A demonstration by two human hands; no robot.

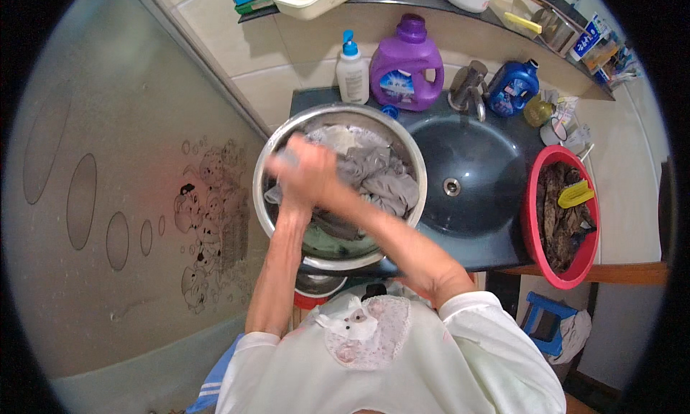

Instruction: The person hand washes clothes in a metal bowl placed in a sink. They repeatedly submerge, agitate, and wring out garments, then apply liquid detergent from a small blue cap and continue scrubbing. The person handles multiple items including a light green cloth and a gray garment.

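A round stainless steel basin [420, 198] stands left of the sink, holding wet grey cloth [388, 182] and greenish water. Over the basin's left half, my left hand [294, 185] and my right hand [315, 168] are pressed together, the right partly over the left. Motion blur hides the fingers. A bit of grey cloth shows at the hands, but how each hand holds it cannot be told. The rest of the grey garment lies bunched in the basin to the right of my hands, with pale fabric and suds behind it.
Right of the basin are a dark sink bowl [469, 160] and a faucet [469, 90]. A red tub [595, 241] holds dark brown cloth and a yellow brush [575, 194]. Behind stand a pump bottle [353, 77], a purple detergent jug [404, 58] and a blue bottle [512, 88]. Frosted glass [135, 198] borders the left.
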